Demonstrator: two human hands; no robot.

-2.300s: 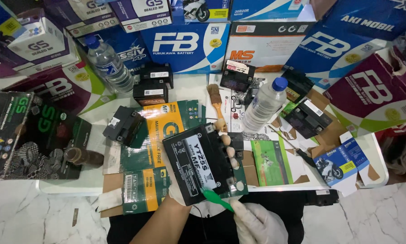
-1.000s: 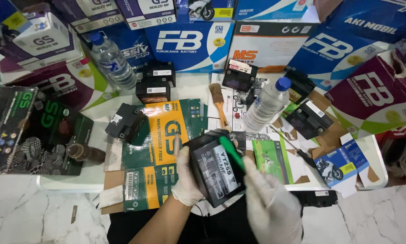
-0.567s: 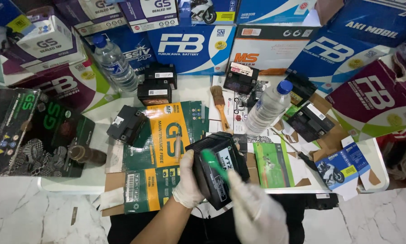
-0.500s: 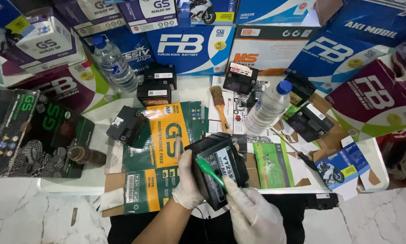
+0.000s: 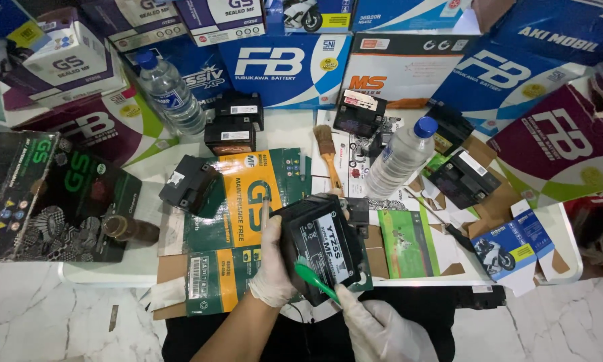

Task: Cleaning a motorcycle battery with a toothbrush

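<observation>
A white table (image 5: 295,131) stands on a pale marble floor (image 5: 40,322) and is crowded with flattened cardboard, small black batteries and packaging, while a wall of printed boxes in blue, white and maroon closes off the far side from about ten o'clock round to two o'clock. At the near edge, toward six o'clock, a person in thin white gloves holds a black battery (image 5: 321,245) tilted up off the table, its white label facing the camera. The battery's long axis runs from roughly eleven o'clock down to five o'clock, so its top edge points away and slightly left. The left hand (image 5: 275,268) grips the battery's left side, fingers curled round it and the thumb pressed on the front. The right hand (image 5: 382,332) comes up from five o'clock, its fingers closed on a green-handled tool (image 5: 315,281) whose tip rests against the lower face of the battery. Under the battery lies a flat green and orange carton (image 5: 248,201). A wooden-handled brush (image 5: 327,151) lies at twelve o'clock from it, and a clear bottle (image 5: 399,157) with a blue cap stands at one o'clock; a second bottle (image 5: 171,94) stands at eleven o'clock.
</observation>
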